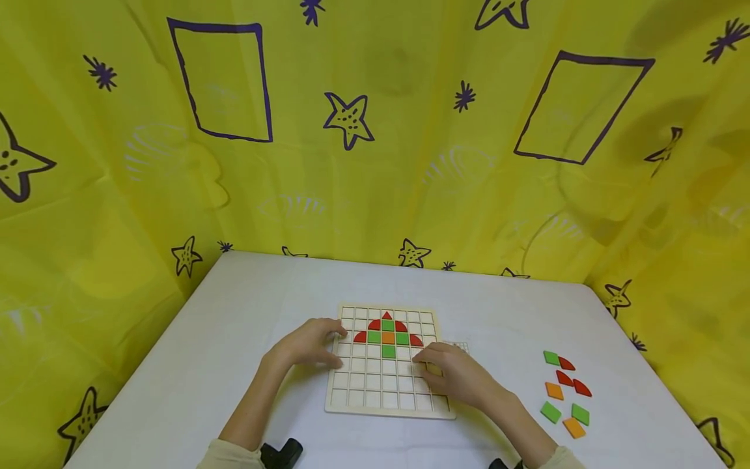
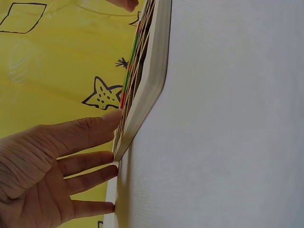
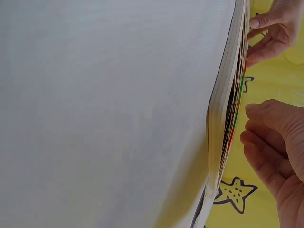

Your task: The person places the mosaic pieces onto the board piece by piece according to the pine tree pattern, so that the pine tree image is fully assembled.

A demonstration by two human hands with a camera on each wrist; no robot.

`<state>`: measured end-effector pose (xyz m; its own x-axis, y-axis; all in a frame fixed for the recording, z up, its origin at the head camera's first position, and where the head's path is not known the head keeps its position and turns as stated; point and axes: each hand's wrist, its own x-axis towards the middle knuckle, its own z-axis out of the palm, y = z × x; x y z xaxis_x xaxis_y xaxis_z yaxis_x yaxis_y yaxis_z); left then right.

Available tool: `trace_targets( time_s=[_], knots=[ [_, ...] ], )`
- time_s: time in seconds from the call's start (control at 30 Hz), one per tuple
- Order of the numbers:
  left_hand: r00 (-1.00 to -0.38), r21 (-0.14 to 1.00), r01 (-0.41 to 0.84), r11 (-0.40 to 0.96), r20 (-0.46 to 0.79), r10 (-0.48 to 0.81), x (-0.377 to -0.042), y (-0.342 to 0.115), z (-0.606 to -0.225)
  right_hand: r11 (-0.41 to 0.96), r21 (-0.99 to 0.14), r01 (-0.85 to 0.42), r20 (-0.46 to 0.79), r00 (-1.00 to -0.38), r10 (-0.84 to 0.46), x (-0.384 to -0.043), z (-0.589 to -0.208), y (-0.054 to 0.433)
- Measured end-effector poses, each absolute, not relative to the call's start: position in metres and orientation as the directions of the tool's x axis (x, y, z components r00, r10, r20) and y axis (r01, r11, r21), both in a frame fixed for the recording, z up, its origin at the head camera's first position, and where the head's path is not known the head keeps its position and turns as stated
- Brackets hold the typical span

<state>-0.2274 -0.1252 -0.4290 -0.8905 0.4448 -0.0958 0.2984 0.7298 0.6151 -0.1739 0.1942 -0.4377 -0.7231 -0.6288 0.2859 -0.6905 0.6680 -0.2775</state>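
Note:
A pale wooden grid board point(image 1: 375, 384) lies on the table. In its upper cells sit a red triangle point(image 1: 387, 316), red quarter-round tiles point(image 1: 361, 337), green square tiles point(image 1: 388, 352) and an orange square tile point(image 1: 388, 337). My left hand point(image 1: 307, 342) is at the board's left edge, its thumb and fingers extended; in the left wrist view the fingertips point(image 2: 111, 207) reach the board's side. Over the board's right part is my right hand point(image 1: 459, 374), fingers loosely bent. The right wrist view shows no tile between its fingers, which stand apart from the board.
Loose tiles lie on the white table point(image 1: 498, 312) to the right: green squares point(image 1: 551, 412), orange squares point(image 1: 574, 427) and red quarter-rounds point(image 1: 583, 387). A small gridded card point(image 1: 461, 346) shows partly behind my right hand. A yellow patterned curtain point(image 1: 387, 195) surrounds the table's back and sides.

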Motion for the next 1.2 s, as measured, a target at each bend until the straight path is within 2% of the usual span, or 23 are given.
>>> trace_targets(
  time_s=[0.27,0.7,1.2],
  knots=[
    [-0.886,0.615,0.309,0.725,-0.091,0.454,-0.224,-0.127,-0.43,0.725,-0.29,-0.624,0.229,-0.781,-0.581,-0.166,-0.434,0.21],
    [-0.891,0.626,0.295,0.722,-0.092,0.444,-0.222,-0.127,-0.427,0.753,-0.259,-0.605,0.231,-0.795,-0.56,-0.154,-0.428,0.244],
    [-0.892,0.622,0.287,0.729,-0.103,0.439,-0.223,-0.128,-0.427,0.812,-0.303,-0.498,0.13,-0.866,-0.482,-0.139,-0.424,0.286]
  ],
)
